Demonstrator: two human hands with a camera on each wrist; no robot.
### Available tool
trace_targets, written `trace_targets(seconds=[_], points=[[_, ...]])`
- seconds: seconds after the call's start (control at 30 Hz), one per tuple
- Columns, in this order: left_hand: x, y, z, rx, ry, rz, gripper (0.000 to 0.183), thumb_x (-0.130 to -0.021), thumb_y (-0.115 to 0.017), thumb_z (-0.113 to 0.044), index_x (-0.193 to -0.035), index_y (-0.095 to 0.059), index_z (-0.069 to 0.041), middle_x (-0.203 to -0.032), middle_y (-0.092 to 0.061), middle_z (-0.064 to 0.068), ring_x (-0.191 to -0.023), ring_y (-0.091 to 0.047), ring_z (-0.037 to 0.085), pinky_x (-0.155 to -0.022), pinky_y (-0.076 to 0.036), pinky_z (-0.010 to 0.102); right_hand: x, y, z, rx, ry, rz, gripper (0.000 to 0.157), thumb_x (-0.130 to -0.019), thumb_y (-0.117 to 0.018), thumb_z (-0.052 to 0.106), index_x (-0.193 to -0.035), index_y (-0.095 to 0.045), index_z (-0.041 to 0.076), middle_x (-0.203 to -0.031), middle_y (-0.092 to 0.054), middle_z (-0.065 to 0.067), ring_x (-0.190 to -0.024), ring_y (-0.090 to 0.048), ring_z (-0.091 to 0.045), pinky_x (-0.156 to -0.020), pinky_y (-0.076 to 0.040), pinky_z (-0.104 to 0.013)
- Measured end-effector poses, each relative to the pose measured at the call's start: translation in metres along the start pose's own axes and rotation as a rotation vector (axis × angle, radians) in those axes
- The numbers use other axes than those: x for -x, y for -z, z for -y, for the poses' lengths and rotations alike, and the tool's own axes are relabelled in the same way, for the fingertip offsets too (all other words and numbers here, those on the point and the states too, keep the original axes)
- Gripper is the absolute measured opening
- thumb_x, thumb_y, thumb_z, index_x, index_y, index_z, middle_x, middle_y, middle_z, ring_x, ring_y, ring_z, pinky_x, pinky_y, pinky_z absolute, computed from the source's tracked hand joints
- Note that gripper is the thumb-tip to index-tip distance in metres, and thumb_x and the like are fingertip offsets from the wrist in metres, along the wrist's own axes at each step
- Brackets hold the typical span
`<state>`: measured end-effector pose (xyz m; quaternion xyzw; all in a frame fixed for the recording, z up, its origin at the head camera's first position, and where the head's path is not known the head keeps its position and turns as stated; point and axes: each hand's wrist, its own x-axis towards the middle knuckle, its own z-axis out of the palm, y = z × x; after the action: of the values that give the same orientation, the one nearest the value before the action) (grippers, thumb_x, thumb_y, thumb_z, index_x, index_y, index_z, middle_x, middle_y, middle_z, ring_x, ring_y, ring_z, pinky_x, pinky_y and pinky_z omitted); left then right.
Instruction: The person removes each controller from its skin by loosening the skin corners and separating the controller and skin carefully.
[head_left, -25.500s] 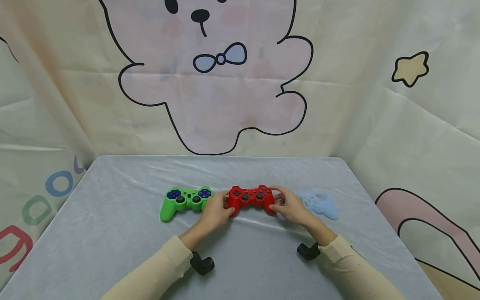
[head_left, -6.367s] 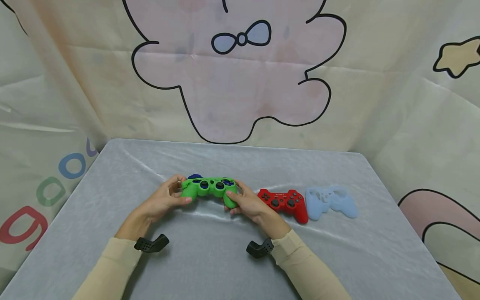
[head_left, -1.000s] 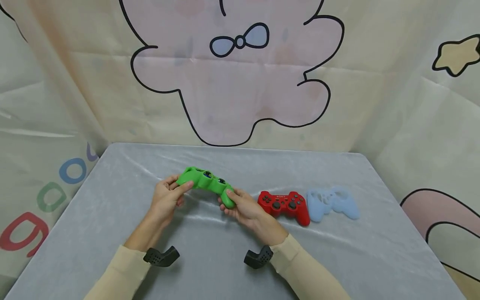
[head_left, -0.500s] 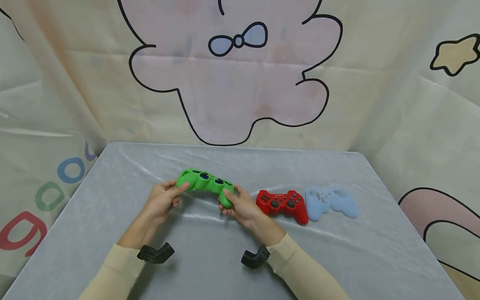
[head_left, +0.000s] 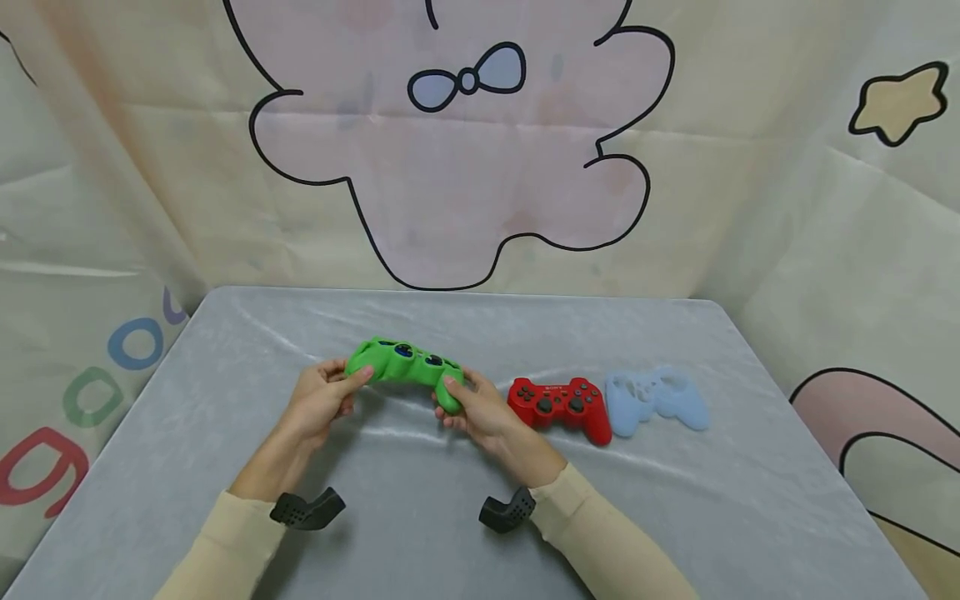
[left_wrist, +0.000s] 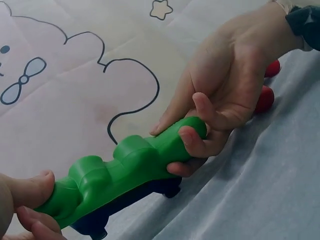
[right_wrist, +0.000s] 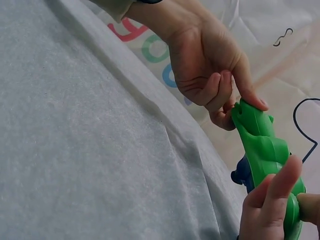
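Note:
A green game controller [head_left: 397,364] with blue buttons is held above the table, its left end raised. My left hand [head_left: 317,400] pinches the left end, thumb on the near side. The right-hand grip of the controller is between the thumb and curled fingers of my right hand [head_left: 486,415]. In the left wrist view the green shell [left_wrist: 132,162] shows side-on, with blue parts below it. The right wrist view shows the left thumb and fingertips on the far end of the controller [right_wrist: 262,137]. A red game controller [head_left: 558,402] lies right of my right hand.
Beside the red controller lies a light blue, translucent, controller-shaped cover [head_left: 660,398] with openings in it. A grey cloth covers the table [head_left: 420,533]; patterned curtains [head_left: 750,208] hang behind and at both sides. Each wrist carries a black camera mount [head_left: 307,510].
Earlier both hands held the red controller while the green one lay on the table. Since then the green one has been lifted and tilted, its left end higher. Over the last second it levels slightly.

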<state>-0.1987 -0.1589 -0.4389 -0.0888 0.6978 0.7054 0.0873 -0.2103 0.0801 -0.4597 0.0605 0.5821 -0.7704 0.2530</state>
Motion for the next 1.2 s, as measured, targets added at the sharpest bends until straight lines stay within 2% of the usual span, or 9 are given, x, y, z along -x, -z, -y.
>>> trace_targets(seconds=[0.3,0.5,0.6,0.7,0.77,0.83,1.0,1.1,1.2], points=[[0.001,-0.005,-0.004,-0.141,-0.045,-0.119,0.025,-0.096,-0.071,-0.020,-0.103,-0.055,-0.002,-0.077,-0.054,-0.009,-0.052,-0.046,0.003,-0.053,-0.043,0.022,-0.002,-0.002,-0.001,0.002,0.012,-0.019,0.063,-0.108,-0.049,0.020,-0.159,-0.015,0.006,-0.100,-0.061,-0.010,-0.063,-0.063,-0.008,-0.053,-0.051,-0.016],[0.000,-0.007,0.000,-0.324,-0.129,-0.251,0.025,-0.091,-0.075,-0.018,-0.095,-0.059,0.000,-0.087,-0.055,0.001,-0.049,-0.055,0.005,-0.050,-0.046,0.022,-0.002,-0.004,-0.002,0.016,0.039,-0.029,0.065,-0.107,-0.050,0.017,-0.159,-0.013,0.006,-0.099,-0.061,-0.011,-0.064,-0.064,-0.009,-0.053,-0.051,-0.017],[0.000,-0.006,0.002,-0.406,-0.166,-0.284,0.023,-0.090,-0.076,-0.017,-0.094,-0.062,0.001,-0.086,-0.058,0.003,-0.049,-0.059,0.008,-0.050,-0.046,0.023,-0.002,-0.006,-0.002,0.031,0.044,-0.033,0.070,-0.106,-0.052,0.017,-0.161,-0.009,0.008,-0.097,-0.061,-0.012,-0.064,-0.065,-0.009,-0.054,-0.052,-0.017],[0.000,-0.005,0.002,-0.454,-0.197,-0.300,0.024,-0.089,-0.076,-0.019,-0.096,-0.065,0.001,-0.086,-0.060,0.003,-0.058,-0.058,0.006,-0.054,-0.044,0.023,-0.002,-0.007,-0.002,0.037,0.045,-0.037,0.070,-0.106,-0.052,0.016,-0.161,-0.008,0.010,-0.098,-0.062,-0.014,-0.065,-0.065,-0.009,-0.055,-0.052,-0.017],[0.001,-0.004,0.002,-0.468,-0.211,-0.289,0.025,-0.089,-0.076,-0.019,-0.100,-0.069,0.002,-0.089,-0.060,0.005,-0.067,-0.055,0.008,-0.059,-0.043,0.022,-0.001,-0.008,-0.002,0.033,0.040,-0.039,0.070,-0.106,-0.052,0.016,-0.161,-0.010,0.011,-0.100,-0.061,-0.015,-0.066,-0.065,-0.010,-0.055,-0.052,-0.018],[0.001,-0.002,0.003,-0.467,-0.206,-0.242,0.029,-0.090,-0.075,-0.018,-0.109,-0.071,0.004,-0.099,-0.064,0.009,-0.081,-0.054,0.010,-0.066,-0.042,0.021,-0.001,-0.009,-0.002,0.036,0.041,-0.037,0.069,-0.106,-0.052,0.015,-0.161,-0.011,0.011,-0.102,-0.061,-0.016,-0.067,-0.065,-0.011,-0.056,-0.053,-0.018],[0.001,0.003,0.003,-0.420,-0.144,-0.044,0.041,-0.096,-0.068,-0.018,-0.131,-0.064,0.004,-0.108,-0.058,0.009,-0.090,-0.050,0.011,-0.073,-0.047,0.023,-0.002,-0.006,-0.005,0.062,0.038,-0.028,0.069,-0.105,-0.054,0.013,-0.161,-0.014,0.015,-0.109,-0.061,-0.020,-0.067,-0.066,-0.013,-0.055,-0.053,-0.020],[-0.001,0.002,0.003,-0.433,-0.153,0.009,0.041,-0.098,-0.065,-0.023,-0.130,-0.063,0.003,-0.109,-0.057,0.007,-0.089,-0.049,0.009,-0.076,-0.048,0.023,-0.002,-0.003,-0.005,0.097,0.048,-0.026,0.071,-0.104,-0.055,0.014,-0.161,-0.013,0.017,-0.114,-0.062,-0.023,-0.067,-0.066,-0.012,-0.054,-0.053,-0.020],[-0.003,-0.001,0.004,-0.465,-0.179,0.018,0.036,-0.099,-0.064,-0.029,-0.119,-0.063,0.002,-0.111,-0.061,0.011,-0.091,-0.052,0.010,-0.079,-0.045,0.024,-0.001,0.001,-0.004,0.162,0.075,-0.025,0.073,-0.104,-0.057,0.013,-0.161,-0.011,0.020,-0.120,-0.063,-0.026,-0.068,-0.067,-0.012,-0.054,-0.053,-0.021]])
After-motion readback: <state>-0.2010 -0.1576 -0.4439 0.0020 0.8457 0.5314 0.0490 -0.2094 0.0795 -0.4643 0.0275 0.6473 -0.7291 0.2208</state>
